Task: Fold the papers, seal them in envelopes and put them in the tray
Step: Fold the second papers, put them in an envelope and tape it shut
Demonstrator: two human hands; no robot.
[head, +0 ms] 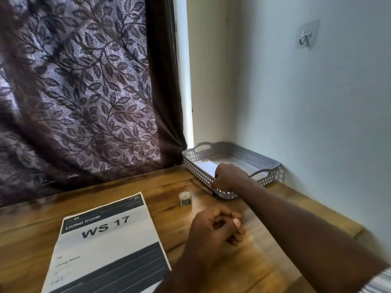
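A grey perforated tray (257, 158) stands in the far right corner of the wooden table. A white envelope (206, 167) lies along the tray's left side. My right hand (229, 176) reaches over the tray's near wall and grips the near end of that envelope. My left hand (213, 229) rests on the table in front of the tray, fingers loosely curled, holding nothing. A printed sheet marked "WS 17" (110, 246) lies flat and unfolded at the near left.
A small roll of tape (185, 198) stands on the table between the sheet and the tray. A thin brown object (201, 184) lies against the tray's left wall. A patterned curtain (84, 92) hangs behind the table, and a wall (317, 113) closes the right side.
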